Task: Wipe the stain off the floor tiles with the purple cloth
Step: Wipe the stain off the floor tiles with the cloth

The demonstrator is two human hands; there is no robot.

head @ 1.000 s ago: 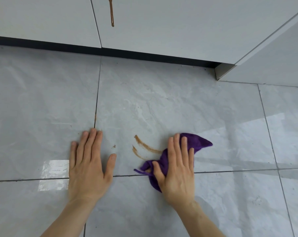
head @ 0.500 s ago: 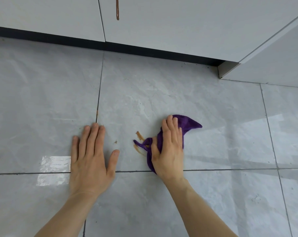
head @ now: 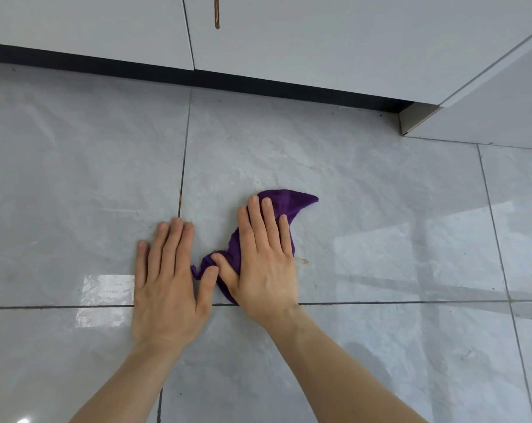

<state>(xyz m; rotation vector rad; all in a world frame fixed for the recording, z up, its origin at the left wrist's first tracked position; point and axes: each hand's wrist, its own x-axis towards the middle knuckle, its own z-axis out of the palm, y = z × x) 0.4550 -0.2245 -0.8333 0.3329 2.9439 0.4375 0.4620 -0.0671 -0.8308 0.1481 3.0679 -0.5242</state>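
Observation:
My right hand (head: 266, 264) presses flat on the purple cloth (head: 292, 203), which lies crumpled on a grey floor tile (head: 335, 178). The cloth covers the spot where the brown streaks were; only a small brown smear (head: 303, 261) shows by the hand's right edge. A faint brown mark (head: 180, 198) sits in the grout line above my left hand. My left hand (head: 167, 282) rests palm down on the floor just left of the cloth, fingers spread, its thumb touching the cloth's lower tip.
White cabinet doors (head: 319, 35) with a dark toe kick (head: 228, 80) run along the back. A brown drip (head: 216, 13) runs down one door. A cabinet corner (head: 411, 120) juts out at the right. Glossy tiles extend all around.
My right hand has slid the cloth left over the brown streaks, close to my left hand. A small smear now shows to the right of the hand. The left hand stayed put.

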